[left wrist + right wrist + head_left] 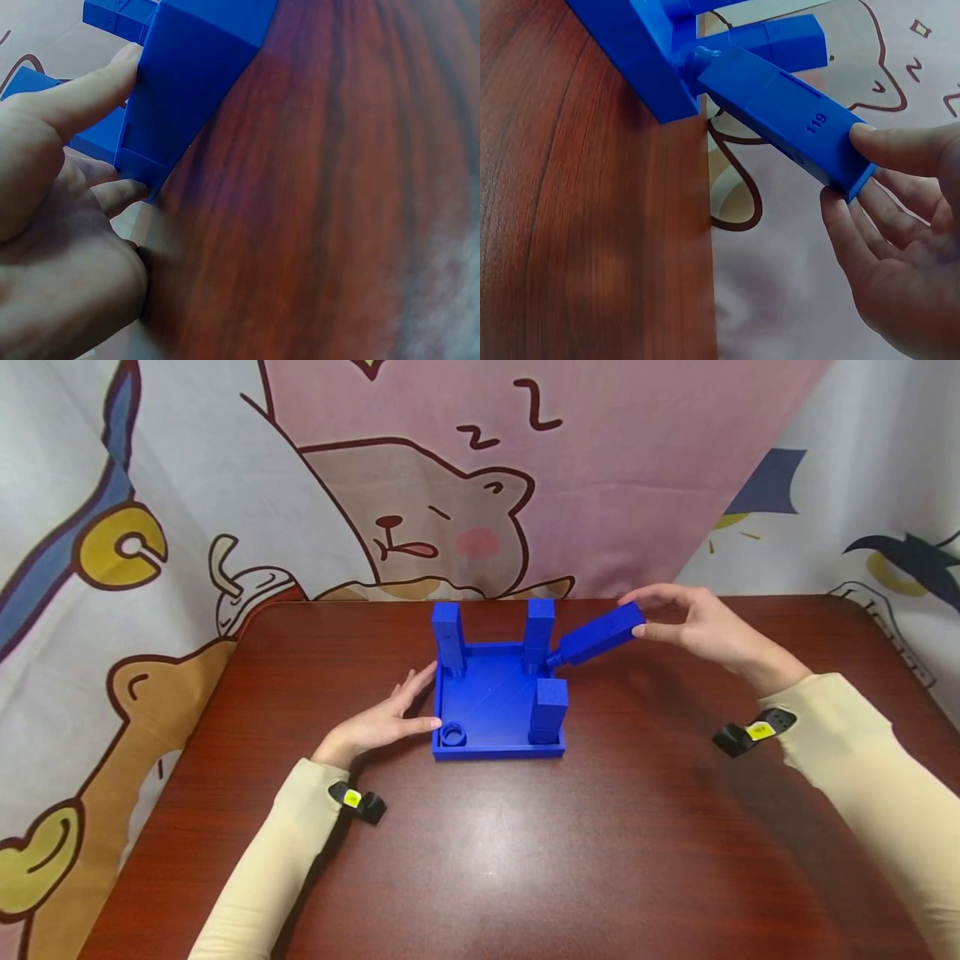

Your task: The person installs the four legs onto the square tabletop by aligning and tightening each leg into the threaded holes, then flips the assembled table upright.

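A blue square tray point(487, 700) with low walls sits on the table. Blue square posts stand upright at its back left point(449, 639), back right point(538, 635) and front right point(549, 710) corners; a round threaded socket point(453, 734) shows at the front left. My left hand point(380, 718) rests against the tray's left wall, thumb at the rim, fingers extended. Between thumb and fingertips my right hand point(705, 628) pinches the end of another blue post point(799, 120), marked 119. This post is tilted, its narrow threaded end point(703, 60) pointing down-left, close by the tray's right wall.
The brown wooden table point(495, 860) stretches around the tray. A curtain with cartoon animals point(450, 485) hangs right behind the table's far edge. Black wrist straps point(753, 732) sit on both sleeves.
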`<state>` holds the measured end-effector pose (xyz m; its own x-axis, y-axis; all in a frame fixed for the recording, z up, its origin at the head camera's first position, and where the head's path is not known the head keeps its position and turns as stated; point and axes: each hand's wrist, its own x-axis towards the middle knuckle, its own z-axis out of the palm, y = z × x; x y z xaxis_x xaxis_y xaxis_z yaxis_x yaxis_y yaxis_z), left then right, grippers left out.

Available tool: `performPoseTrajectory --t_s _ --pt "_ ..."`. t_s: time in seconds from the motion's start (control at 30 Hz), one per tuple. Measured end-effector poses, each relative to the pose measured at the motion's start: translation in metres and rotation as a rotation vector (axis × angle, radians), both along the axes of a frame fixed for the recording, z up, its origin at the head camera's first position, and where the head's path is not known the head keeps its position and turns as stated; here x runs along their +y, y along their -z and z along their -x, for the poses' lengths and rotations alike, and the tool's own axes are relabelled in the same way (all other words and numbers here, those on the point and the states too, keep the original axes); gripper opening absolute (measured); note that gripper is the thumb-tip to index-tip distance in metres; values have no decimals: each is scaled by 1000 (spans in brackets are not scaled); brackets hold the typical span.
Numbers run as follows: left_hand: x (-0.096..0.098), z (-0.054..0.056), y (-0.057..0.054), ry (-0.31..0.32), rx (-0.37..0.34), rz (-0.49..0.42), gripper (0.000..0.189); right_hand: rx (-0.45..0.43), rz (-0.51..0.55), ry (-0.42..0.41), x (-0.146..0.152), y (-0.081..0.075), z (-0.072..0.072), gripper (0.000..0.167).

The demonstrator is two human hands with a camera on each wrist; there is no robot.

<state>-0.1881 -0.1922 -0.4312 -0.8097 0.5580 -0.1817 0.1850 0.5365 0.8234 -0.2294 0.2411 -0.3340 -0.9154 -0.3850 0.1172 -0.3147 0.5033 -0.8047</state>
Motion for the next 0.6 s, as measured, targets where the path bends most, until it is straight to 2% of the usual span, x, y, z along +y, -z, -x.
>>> performPoseTrajectory --t_s 0.37,0.6 --pt "3 -2 -3 -13 -3 29 84 -36 -86 -69 -16 -14 -12 35" --pt "11 -16 -34 -2 -25 5 81 -33 -98 -129 -32 -22 -17 35"
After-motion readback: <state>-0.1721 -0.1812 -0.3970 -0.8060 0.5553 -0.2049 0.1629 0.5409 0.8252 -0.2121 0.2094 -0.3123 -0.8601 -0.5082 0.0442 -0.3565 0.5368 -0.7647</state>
